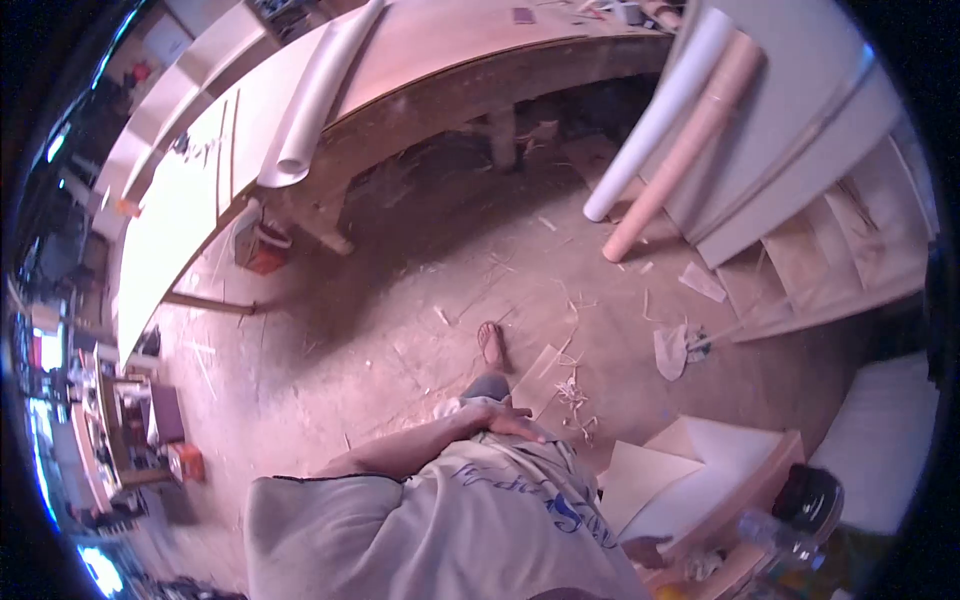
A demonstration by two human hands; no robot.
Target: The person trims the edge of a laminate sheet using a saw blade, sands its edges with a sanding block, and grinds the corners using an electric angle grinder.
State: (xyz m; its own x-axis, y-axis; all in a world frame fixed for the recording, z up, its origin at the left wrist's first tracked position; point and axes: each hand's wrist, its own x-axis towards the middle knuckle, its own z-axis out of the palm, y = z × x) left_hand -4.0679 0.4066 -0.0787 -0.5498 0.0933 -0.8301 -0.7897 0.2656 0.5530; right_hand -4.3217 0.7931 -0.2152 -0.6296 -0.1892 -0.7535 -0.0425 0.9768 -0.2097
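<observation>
My left hand [512, 421] rests at my waist, laid over the hem of my printed shirt [480, 510]. Its fingers look stretched out, and I see nothing held in it. Lower right, my right hand [648, 552] shows only in part, beside the pinkish edge of a surface [740, 490]; its fingers are unclear. Near that hand lie a crumpled pale thing [705, 565], a clear plastic bottle [780, 538] on its side and a black cap-like item [808, 497]. Pale sheets [650, 475] lean or lie just left of them.
A large worktable [430, 50] carries a wide roll of sheet [320, 90]. Right of it lean a white roll [660, 115], a brownish roll [685, 145] and a shelved panel [800, 250]. Scraps [570, 395] and a pale cloth-like piece [672, 352] litter the floor.
</observation>
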